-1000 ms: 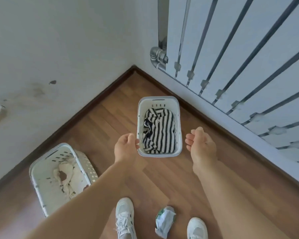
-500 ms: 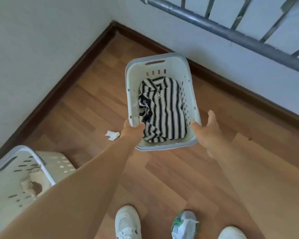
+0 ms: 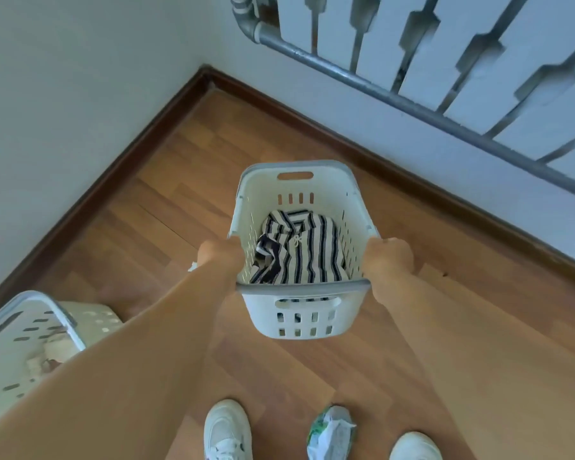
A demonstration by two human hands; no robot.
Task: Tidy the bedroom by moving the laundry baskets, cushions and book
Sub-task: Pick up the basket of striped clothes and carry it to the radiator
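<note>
A white laundry basket (image 3: pixel 307 315) with a grey rim hangs above the wooden floor, lifted and tilted toward me. A black-and-white striped shirt (image 3: pixel 304 252) lies inside it. My left hand (image 3: pixel 219 257) grips the basket's left rim and my right hand (image 3: pixel 390 260) grips its right rim. A second white laundry basket (image 3: pixel 20 330) holding pale cloth stands on the floor at the lower left, partly hidden by my left forearm.
The room corner with dark skirting (image 3: pixel 210 74) lies ahead. A radiator with a grey pipe (image 3: pixel 395 97) runs along the right wall. A crumpled plastic bag (image 3: pixel 331 429) lies between my white shoes (image 3: pixel 228 429). A small white scrap (image 3: pixel 192 266) peeks out beside my left wrist.
Both hands closed on the striped-shirt basket's sides and lifted it off the floor toward me; its near wall now shows. My view shifted closer to the corner.
</note>
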